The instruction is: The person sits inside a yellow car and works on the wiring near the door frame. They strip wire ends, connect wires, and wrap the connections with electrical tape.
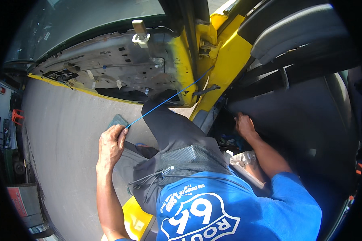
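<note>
The left hand is closed, gripping the near end of a thin blue cable between thumb and fingers. The cable extends taut and nearly straight from this grip toward the far right, crossing over the dark trousers and in front of the near right corner of the open vehicle door. Its far end lies over the yellow door frame; whether it is fastened there cannot be determined. The right hand is positioned inside the vehicle, beside a dark panel, with fingers curled; whether it grips an object cannot be determined. The door stands on the far left, its inner sheet metal exposed, showing slots and cutouts. A white clip with a brown block sits at the upper edge of the door, below the window glass. A black door check strap projects between door and frame. An orange plastic chair stands at far left, beyond the grey pavement.
</note>
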`<state>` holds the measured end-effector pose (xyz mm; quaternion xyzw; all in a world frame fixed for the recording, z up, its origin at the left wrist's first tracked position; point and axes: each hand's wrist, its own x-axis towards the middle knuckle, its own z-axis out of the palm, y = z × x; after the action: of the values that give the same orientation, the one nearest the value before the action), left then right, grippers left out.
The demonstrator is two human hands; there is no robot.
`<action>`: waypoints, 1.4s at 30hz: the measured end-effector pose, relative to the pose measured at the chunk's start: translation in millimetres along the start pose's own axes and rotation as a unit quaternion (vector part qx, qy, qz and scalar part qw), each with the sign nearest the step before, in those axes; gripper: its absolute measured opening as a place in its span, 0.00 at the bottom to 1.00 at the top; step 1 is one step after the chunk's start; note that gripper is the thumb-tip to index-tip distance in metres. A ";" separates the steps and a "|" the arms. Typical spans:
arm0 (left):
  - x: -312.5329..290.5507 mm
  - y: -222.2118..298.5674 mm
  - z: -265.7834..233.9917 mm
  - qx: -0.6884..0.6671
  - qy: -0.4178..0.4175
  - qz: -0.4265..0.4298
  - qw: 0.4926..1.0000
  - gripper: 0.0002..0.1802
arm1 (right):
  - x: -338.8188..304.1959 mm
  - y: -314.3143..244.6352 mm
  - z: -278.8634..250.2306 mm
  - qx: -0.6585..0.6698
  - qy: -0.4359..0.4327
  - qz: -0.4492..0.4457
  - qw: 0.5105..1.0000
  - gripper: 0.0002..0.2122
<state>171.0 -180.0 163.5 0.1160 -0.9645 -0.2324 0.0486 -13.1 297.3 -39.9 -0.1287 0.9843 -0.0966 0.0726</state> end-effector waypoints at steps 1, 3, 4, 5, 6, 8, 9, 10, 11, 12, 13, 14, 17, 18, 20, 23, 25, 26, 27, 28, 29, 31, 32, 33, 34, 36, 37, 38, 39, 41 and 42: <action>-2.5 -11.4 7.7 -0.021 0.003 0.022 1.000 0.10 | -0.4 0.7 -1.6 0.000 0.015 0.008 1.000 0.07; -11.6 -38.7 13.6 -0.030 -0.016 -0.017 0.999 0.10 | -4.4 3.7 -5.0 0.018 0.031 -0.013 0.999 0.07; -15.0 -52.0 17.5 -0.036 -0.030 -0.040 0.998 0.11 | -7.7 6.7 -6.4 0.002 0.036 -0.020 0.999 0.08; -19.5 -65.9 19.9 -0.055 -0.040 -0.068 0.995 0.11 | -9.4 10.1 -6.3 -0.006 0.019 -0.014 1.000 0.07; -23.5 -82.9 17.8 -0.076 -0.032 -0.073 0.994 0.12 | -11.8 14.3 -4.8 0.004 0.016 0.000 1.000 0.08; -38.5 -119.0 10.4 -0.082 -0.012 -0.123 0.989 0.14 | -12.4 26.2 2.5 -0.043 -0.024 -0.025 0.998 0.09; -48.4 -135.7 11.4 -0.088 0.004 -0.128 0.988 0.15 | -10.3 33.6 9.5 -0.025 -0.043 -0.019 0.999 0.09; -57.9 -157.1 7.6 -0.058 -0.022 -0.194 0.979 0.16 | -7.3 42.2 17.8 -0.004 -0.055 -0.023 0.998 0.10; -72.2 -176.2 5.3 -0.053 -0.003 -0.224 0.973 0.17 | -3.4 52.7 25.4 -0.018 -0.063 -0.054 0.996 0.11; -85.9 -194.8 5.6 -0.038 0.015 -0.253 0.967 0.17 | 2.6 63.2 35.8 -0.039 -0.069 -0.081 0.994 0.13; -99.2 -213.5 6.6 -0.011 0.014 -0.280 0.960 0.17 | 10.8 75.8 43.3 0.015 -0.094 -0.047 0.994 0.15; -112.4 -232.3 6.2 0.021 0.008 -0.310 0.950 0.17 | 16.2 89.0 50.8 0.075 -0.121 -0.026 0.989 0.17; -146.6 -278.7 7.9 0.063 -0.024 -0.449 0.891 0.18 | 26.7 129.2 62.9 0.001 -0.098 -0.081 0.992 0.22; -152.8 -291.2 9.4 0.067 -0.034 -0.499 0.864 0.19 | 28.2 139.2 63.4 -0.055 -0.094 -0.092 0.990 0.23; -160.5 -313.3 16.5 -0.074 -0.021 -0.482 0.873 0.20 | 28.1 148.3 62.2 -0.105 -0.084 -0.079 0.988 0.22; -163.9 -351.3 44.3 -0.381 0.066 -0.431 0.816 0.25 | 27.0 133.8 53.5 -0.088 -0.069 -0.009 0.994 0.20; -179.8 -381.7 77.1 -0.517 0.122 -0.397 0.748 0.29 | 27.1 110.5 43.2 -0.096 -0.080 0.006 0.992 0.20; -192.1 -398.7 97.4 -0.458 0.130 -0.504 0.720 0.31 | 27.2 97.3 36.8 -0.101 -0.087 0.009 0.991 0.20; -207.0 -415.6 120.0 -0.404 0.148 -0.568 0.702 0.34 | 28.3 83.6 29.4 -0.106 -0.092 0.007 0.990 0.20; -225.4 -428.1 147.4 -0.240 0.085 -0.637 0.728 0.35 | 28.6 70.4 21.5 -0.113 -0.098 0.008 0.989 0.20; -246.7 -436.3 177.5 -0.067 0.027 -0.672 0.737 0.37 | 29.2 57.1 15.8 -0.119 -0.105 0.006 0.987 0.19; -292.0 -440.3 240.5 -0.116 -0.028 -0.764 0.634 0.37 | 30.2 32.9 0.3 -0.135 -0.122 0.003 0.983 0.19; -312.9 -441.0 269.6 -0.157 -0.069 -0.791 0.587 0.40 | 29.6 21.2 -7.4 -0.145 -0.127 0.002 0.981 0.19; -330.0 -441.0 297.1 -0.155 -0.141 -0.777 0.594 0.43 | 30.3 8.8 -14.5 -0.152 -0.135 -0.001 0.979 0.19; -344.6 -440.1 322.4 -0.158 -0.210 -0.759 0.595 0.47 | 31.3 -4.4 -18.6 -0.160 -0.146 -0.005 0.976 0.19; -360.5 -443.2 364.3 -0.155 -0.213 -0.757 0.598 0.51 | 29.0 -32.0 -29.5 -0.177 -0.162 -0.006 0.971 0.19; -366.3 -445.0 381.0 -0.147 -0.214 -0.756 0.600 0.54 | 27.7 -46.0 -37.0 -0.185 -0.173 -0.006 0.967 0.19; -370.5 -448.1 394.9 -0.150 -0.205 -0.763 0.594 0.54 | 25.2 -59.7 -41.2 -0.192 -0.181 -0.005 0.964 0.19; -372.3 -452.6 406.6 -0.146 -0.196 -0.768 0.592 0.55 | 24.1 -73.3 -48.7 -0.201 -0.189 -0.006 0.961 0.18; -375.7 -459.1 424.1 -0.115 -0.162 -0.776 0.598 0.55 | 20.5 -98.1 -60.9 -0.212 -0.203 -0.002 0.956 0.18; -377.0 -459.6 431.0 -0.106 -0.150 -0.778 0.601 0.54 | 18.5 -109.4 -67.8 -0.218 -0.209 -0.003 0.953 0.18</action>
<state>564.8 -296.4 -445.2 0.7799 -0.4721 -0.2969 -0.2842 -15.9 200.3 46.5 -0.1612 0.9439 0.1490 0.2467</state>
